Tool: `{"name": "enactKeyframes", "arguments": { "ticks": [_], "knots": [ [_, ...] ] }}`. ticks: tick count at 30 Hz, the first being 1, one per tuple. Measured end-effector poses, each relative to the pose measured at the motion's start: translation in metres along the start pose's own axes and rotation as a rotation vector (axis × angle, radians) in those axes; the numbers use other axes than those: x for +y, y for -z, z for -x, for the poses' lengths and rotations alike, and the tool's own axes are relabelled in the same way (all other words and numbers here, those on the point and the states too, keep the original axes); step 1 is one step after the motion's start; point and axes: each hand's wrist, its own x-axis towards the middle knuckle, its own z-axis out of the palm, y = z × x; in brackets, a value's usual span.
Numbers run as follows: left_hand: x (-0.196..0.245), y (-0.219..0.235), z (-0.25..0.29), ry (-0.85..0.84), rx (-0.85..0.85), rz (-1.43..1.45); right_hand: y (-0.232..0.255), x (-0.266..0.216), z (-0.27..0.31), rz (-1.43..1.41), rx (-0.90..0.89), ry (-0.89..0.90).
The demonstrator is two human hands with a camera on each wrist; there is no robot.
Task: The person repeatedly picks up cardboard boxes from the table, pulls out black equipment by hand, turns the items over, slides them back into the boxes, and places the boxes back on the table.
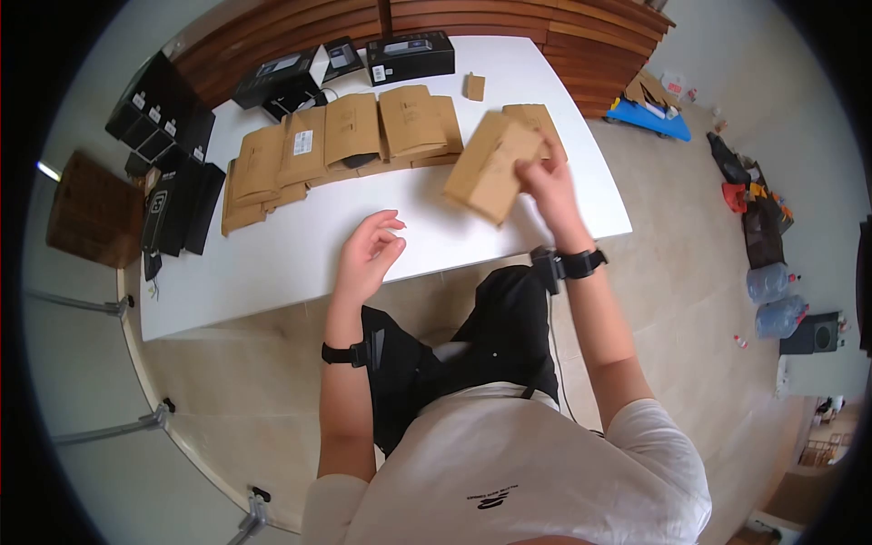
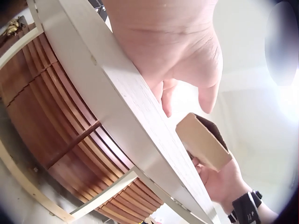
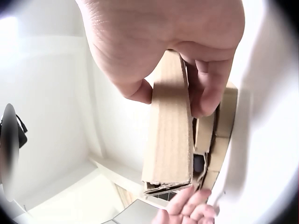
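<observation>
My right hand (image 1: 552, 193) pinches a brown cardboard box (image 1: 490, 163) by its edge, tilted over the right part of the white table (image 1: 427, 227). In the right wrist view the thumb is on one side of the box (image 3: 169, 135) and the fingers on the other. My left hand (image 1: 366, 254) is near the table's front edge, fingers loosely bent and nothing in them. The left wrist view shows that hand (image 2: 173, 46) apart from the box. Behind the held box lies another brown cardboard box (image 1: 549, 125), partly hidden.
Several brown cardboard boxes (image 1: 352, 127) lie in an overlapping row along the table. Black boxes (image 1: 411, 59) stand at the back, with more black boxes (image 1: 162, 113) at the left. A small brown piece (image 1: 475, 88) lies at the back right. Water bottles (image 1: 779, 316) are on the floor.
</observation>
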Motion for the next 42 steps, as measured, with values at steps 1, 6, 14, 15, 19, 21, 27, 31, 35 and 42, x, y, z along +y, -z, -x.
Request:
{"name": "enactKeyframes", "arguments": {
  "ticks": [1,6,14,15,19,21,27,31,35,42],
  "knots": [
    [0.001,0.0,-0.002,0.002,-0.007,0.002,0.005,-0.01,-0.01,0.039,0.028,0.006],
    [-0.003,0.002,-0.005,0.008,0.005,0.006,0.01,-0.051,-0.059,0.48,0.055,-0.042],
    [-0.003,0.006,-0.003,0.005,0.029,0.051,-0.003,-0.025,-0.115,1.014,0.052,0.024],
    [-0.003,0.006,-0.003,0.006,0.025,0.044,-0.004,-0.024,-0.116,1.053,0.014,0.0],
    [-0.005,0.006,-0.004,0.011,0.027,0.045,-0.017,-0.025,-0.109,1.142,-0.001,0.013],
    [-0.007,0.005,-0.005,0.011,0.026,0.049,-0.026,-0.029,-0.098,1.227,0.029,0.12],
    [-0.001,0.005,-0.005,0.025,0.028,0.057,-0.082,-0.021,-0.072,1.161,-0.118,0.231],
    [-0.006,0.006,-0.006,0.021,0.029,0.059,-0.127,-0.025,-0.052,1.249,-0.114,0.254],
    [-0.01,0.007,-0.004,0.023,0.039,0.084,-0.151,-0.021,-0.044,1.291,-0.135,0.154],
    [-0.009,0.009,-0.004,0.036,0.02,0.115,-0.132,-0.017,-0.051,1.182,-0.121,0.193]
  ]
}}
